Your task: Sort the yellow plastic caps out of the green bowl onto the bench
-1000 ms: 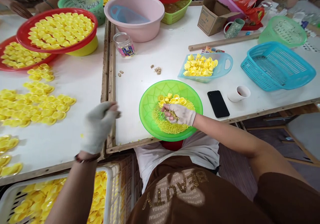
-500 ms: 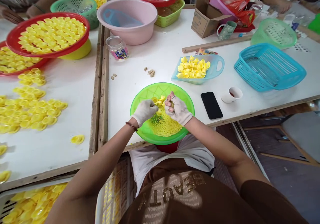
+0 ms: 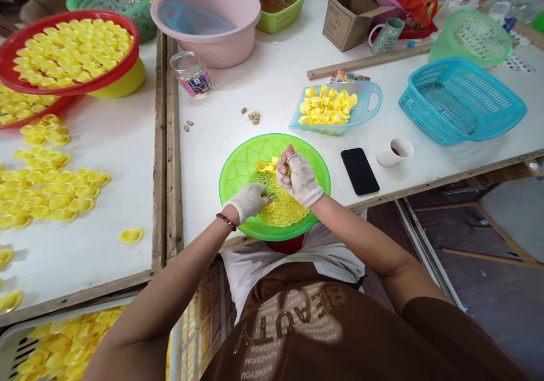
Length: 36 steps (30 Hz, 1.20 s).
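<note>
Both my hands, in white fingerless gloves, are over a bright green round basin (image 3: pixel 234 163) at the table's front edge. My left hand (image 3: pixel 250 200) is low in the basin, its fingers closed on a small yellow plastic cup (image 3: pixel 269 206) that shows partly at the fingertips. My right hand (image 3: pixel 298 177) is curled with fingertips up; a bit of something yellowish shows between the fingers, mostly hidden. Under the hands lies a heap of small yellow pieces (image 3: pixel 287 215), with some green ones (image 3: pixel 260 185). A few yellow cups (image 3: pixel 264 166) rest behind them.
Beyond the basin, a blue scoop (image 3: pixel 368 117) holds yellow cups. To the right are a black phone (image 3: pixel 360 171), a paper cup (image 3: pixel 395 152) and a blue basket (image 3: pixel 463 106). Leftward, a wooden edge strip (image 3: pixel 168 143), loose yellow cups (image 3: pixel 55 194) and a loaded red tray (image 3: pixel 134 35).
My left hand has moved down and toward me, away from the right hand, into the heap. The right hand stays curled in nearly the same place. The view has shifted slightly.
</note>
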Available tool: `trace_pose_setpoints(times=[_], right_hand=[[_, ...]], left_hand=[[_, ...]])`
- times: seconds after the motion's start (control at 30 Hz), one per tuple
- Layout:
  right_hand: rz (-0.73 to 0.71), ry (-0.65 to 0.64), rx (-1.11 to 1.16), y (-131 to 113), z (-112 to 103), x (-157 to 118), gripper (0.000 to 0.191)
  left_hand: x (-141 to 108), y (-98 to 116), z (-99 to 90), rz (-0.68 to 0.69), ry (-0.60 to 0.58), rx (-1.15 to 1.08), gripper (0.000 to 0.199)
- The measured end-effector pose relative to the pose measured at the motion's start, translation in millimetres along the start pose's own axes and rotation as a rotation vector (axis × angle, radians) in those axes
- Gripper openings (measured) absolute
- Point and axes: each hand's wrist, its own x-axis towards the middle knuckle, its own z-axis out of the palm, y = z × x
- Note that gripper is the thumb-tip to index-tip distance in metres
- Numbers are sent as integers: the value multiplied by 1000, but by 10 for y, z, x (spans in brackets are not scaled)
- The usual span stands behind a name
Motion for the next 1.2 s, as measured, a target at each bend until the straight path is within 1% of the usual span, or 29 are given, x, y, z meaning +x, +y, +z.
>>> trace_pose_setpoints(times=[0.1,0.13,0.2,0.27,0.33,0.47,0.53,0.73,0.87,0.97,1.03,1.07,1.13,1.2], right_hand=[[-15,-11,17,-6,2,-4,52],[-22,-12,21,-8,5,-8,52],[-32,-17,28,-11,14,-20,51],[-47,-26,28,-2,30,-39,51],[-85,-32,16,20,49,-62,51],[-201,-18,-42,86,73,-94,48],[-223,-10,-74,109,63,-99,46],[-188,1,-67,96,36,-94,48],[-126,46,-59,26,74,-90,51],[-114,47,-83,-48,60,-105,52],[-130,38,-159,-96,8,-131,52],[-145,26,-238,-115,-29,-150,51],[-184,-11,-493,-136,-111,-193,46],[-232,-67,-808,-128,-181,-237,39]], left_hand=[[-37,25,67,5,-36,70,25],[-59,44,86,1,-38,59,23],[-107,89,117,-37,-44,-61,19],[-151,135,141,-88,-41,-275,16],[-185,175,158,-103,-11,-454,15],[-227,234,182,-67,51,-584,23],[-248,254,189,-58,58,-632,26],[-290,259,194,-90,17,-748,22],[-289,222,187,-93,2,-824,35],[-291,186,168,-90,33,-858,42],[-294,159,146,-80,88,-856,41],[-296,146,133,-67,122,-840,40],[-299,125,112,-28,197,-790,35],[-301,115,105,1,251,-753,31]])
